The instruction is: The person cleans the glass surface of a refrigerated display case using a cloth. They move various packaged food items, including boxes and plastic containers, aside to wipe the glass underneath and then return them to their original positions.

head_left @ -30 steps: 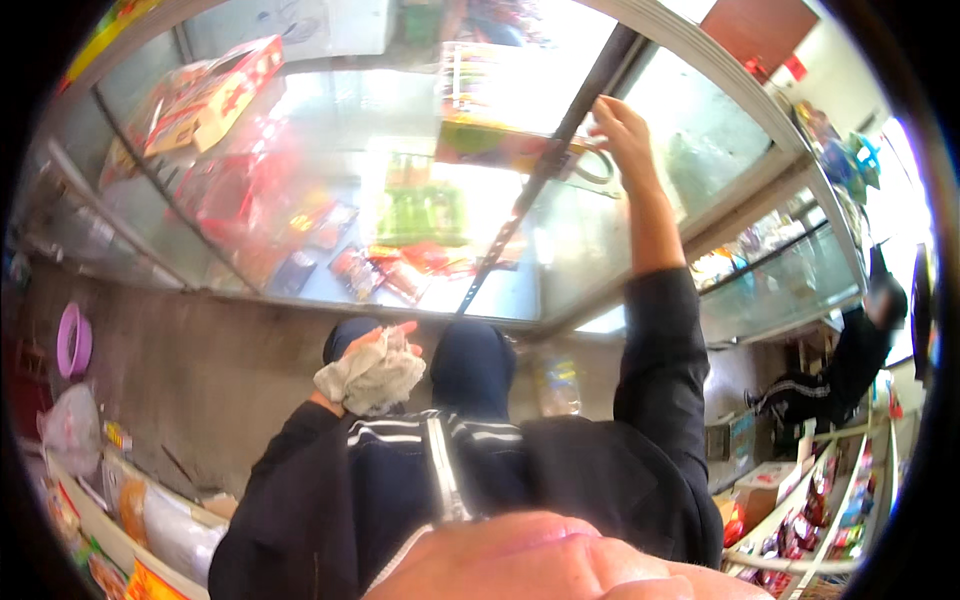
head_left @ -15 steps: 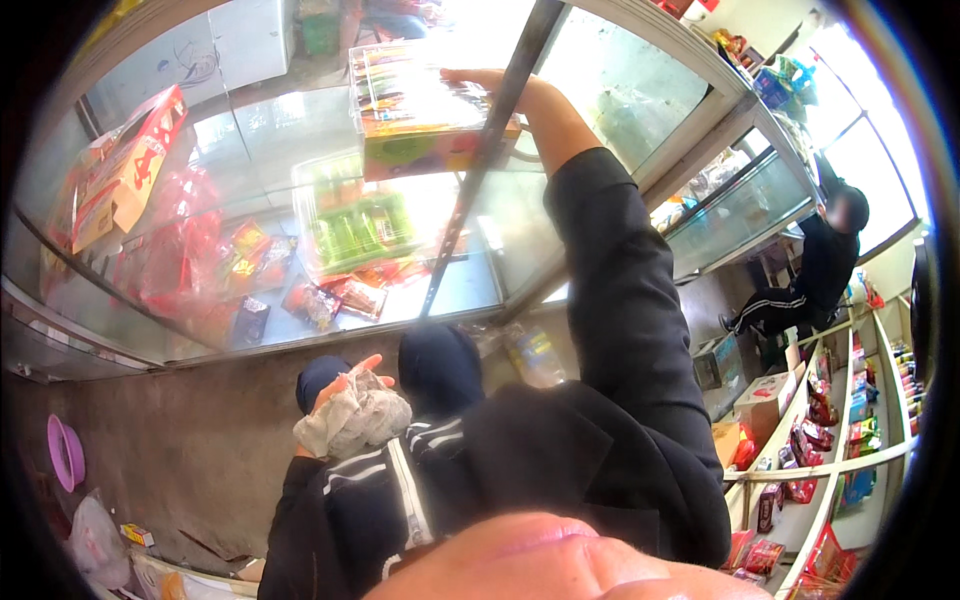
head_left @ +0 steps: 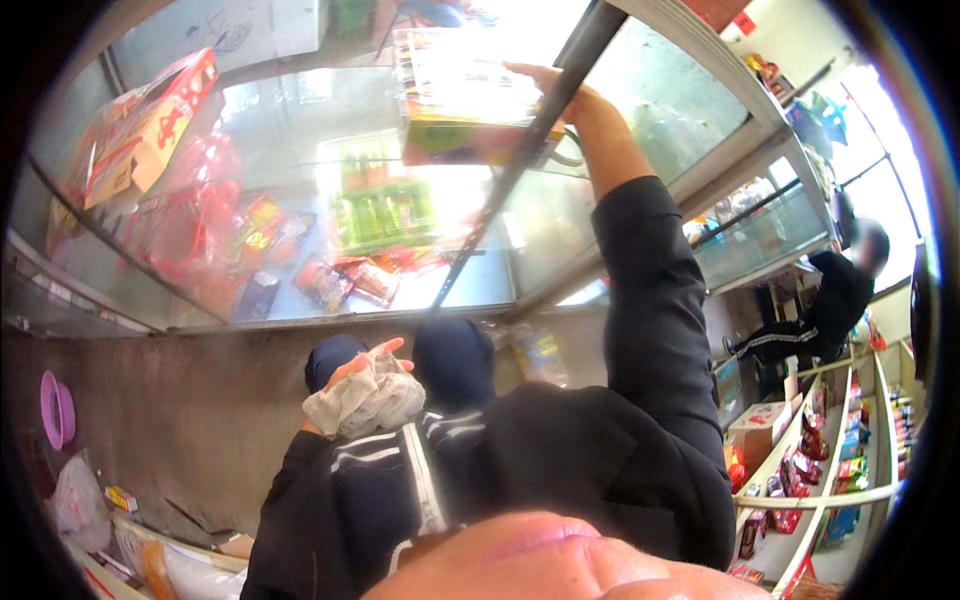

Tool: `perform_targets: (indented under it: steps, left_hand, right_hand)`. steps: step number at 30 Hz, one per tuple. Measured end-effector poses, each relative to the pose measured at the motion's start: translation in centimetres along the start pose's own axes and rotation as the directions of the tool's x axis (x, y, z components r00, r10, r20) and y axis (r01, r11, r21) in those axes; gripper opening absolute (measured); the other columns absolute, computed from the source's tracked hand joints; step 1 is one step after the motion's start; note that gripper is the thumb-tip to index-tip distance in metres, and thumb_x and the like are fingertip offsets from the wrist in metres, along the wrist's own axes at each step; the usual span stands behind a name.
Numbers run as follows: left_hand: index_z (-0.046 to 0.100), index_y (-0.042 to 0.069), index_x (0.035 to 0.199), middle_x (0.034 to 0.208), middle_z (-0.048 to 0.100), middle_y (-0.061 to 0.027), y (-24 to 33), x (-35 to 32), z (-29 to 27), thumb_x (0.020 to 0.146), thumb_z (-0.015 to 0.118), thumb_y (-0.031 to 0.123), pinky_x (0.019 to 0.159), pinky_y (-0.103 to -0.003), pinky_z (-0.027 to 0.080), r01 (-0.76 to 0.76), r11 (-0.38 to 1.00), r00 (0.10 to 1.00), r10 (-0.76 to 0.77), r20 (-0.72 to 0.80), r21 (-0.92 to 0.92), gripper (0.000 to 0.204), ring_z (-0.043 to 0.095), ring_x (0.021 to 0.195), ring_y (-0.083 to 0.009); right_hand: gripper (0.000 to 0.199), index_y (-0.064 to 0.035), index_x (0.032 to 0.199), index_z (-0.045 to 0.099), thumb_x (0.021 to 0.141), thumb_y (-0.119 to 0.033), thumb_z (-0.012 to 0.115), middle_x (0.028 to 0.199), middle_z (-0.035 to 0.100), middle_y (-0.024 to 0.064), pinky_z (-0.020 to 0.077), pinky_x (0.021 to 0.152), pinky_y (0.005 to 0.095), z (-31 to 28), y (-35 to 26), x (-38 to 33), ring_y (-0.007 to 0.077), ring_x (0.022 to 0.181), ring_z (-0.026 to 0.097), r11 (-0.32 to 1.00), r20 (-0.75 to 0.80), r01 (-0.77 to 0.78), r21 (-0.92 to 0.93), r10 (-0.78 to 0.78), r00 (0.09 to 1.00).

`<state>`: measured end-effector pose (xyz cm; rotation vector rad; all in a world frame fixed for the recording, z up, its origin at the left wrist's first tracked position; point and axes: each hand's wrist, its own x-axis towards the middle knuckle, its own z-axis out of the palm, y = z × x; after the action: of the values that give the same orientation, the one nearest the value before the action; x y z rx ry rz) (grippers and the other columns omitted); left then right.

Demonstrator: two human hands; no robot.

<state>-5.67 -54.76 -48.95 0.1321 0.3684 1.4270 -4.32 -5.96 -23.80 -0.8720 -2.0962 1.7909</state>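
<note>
Low in front of my legs, my left hand (head_left: pixel 358 374) is closed around a crumpled grey cloth (head_left: pixel 372 402), its fingertips showing above the cloth. My right hand (head_left: pixel 568 95) reaches up into the glass display case (head_left: pixel 290 112). It grips the right end of a colourful box (head_left: pixel 455 140) with a shiny clear top, fingers laid over the upper edge. The case's dark metal bar hides part of that hand. Below the box sits a clear tray of green packets (head_left: pixel 380 215), and several small snack packets (head_left: pixel 370 280) lie in front of it.
An opened red and tan carton (head_left: pixel 140 150) and a pink plastic bag (head_left: pixel 190 220) fill the case's left side. Snack shelves (head_left: pixel 830 490) stand at the lower right. Another person (head_left: pixel 845 295) is at the far right. A purple basin (head_left: pixel 57 410) stands at the left.
The whole view has shifted, so the case and its contents appear farther right and slightly higher. My right hand stays on the box, and my left hand still holds the cloth.
</note>
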Motion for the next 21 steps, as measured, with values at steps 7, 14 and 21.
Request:
perform_targets:
  steps: [7,14,21]
  left_hand:
    - [0.023,0.004,0.146,0.127,0.051,-0.0229,-0.2,-0.2,-0.3,0.089,0.06,0.045,0.09,-0.043,0.051,-0.018,0.999,0.999,0.02,-0.029,0.046,0.08,0.06,0.106,-0.0326]
    - [0.022,0.007,0.147,0.129,0.049,-0.0236,-0.4,-0.5,-0.5,0.09,0.059,0.041,0.092,-0.047,0.05,0.011,1.0,1.0,-0.011,-0.011,-0.016,0.076,0.059,0.109,-0.035]
    - [0.023,0.006,0.147,0.129,0.05,-0.0234,-1.2,0.3,-0.2,0.092,0.055,0.04,0.094,-0.045,0.049,-0.011,0.998,0.993,0.019,-0.113,0.068,0.072,0.058,0.111,-0.0334]
  right_hand:
    - [0.047,-0.0043,0.106,0.063,0.085,-0.046,0.064,0.107,0.063,0.0097,0.0447,0.092,0.0366,-3.4,0.0,-2.3,0.0225,0.102,0.057,0.953,-0.245,0.213,-0.218,-0.265,0.933]
    - [0.053,-0.0044,0.114,0.067,0.076,-0.04,0.074,0.1,0.066,0.0083,0.0449,0.077,0.0292,-5.6,3.1,-6.0,0.0185,0.091,0.058,0.625,-0.039,0.014,-0.781,-0.071,0.997]
    - [0.029,-0.001,0.102,0.067,0.075,-0.009,0.06,0.081,0.068,0.0115,0.0536,0.06,0.0281,-7.2,6.9,-6.7,0.0171,0.055,0.062,0.818,-0.346,-0.053,-0.573,-0.183,0.92]
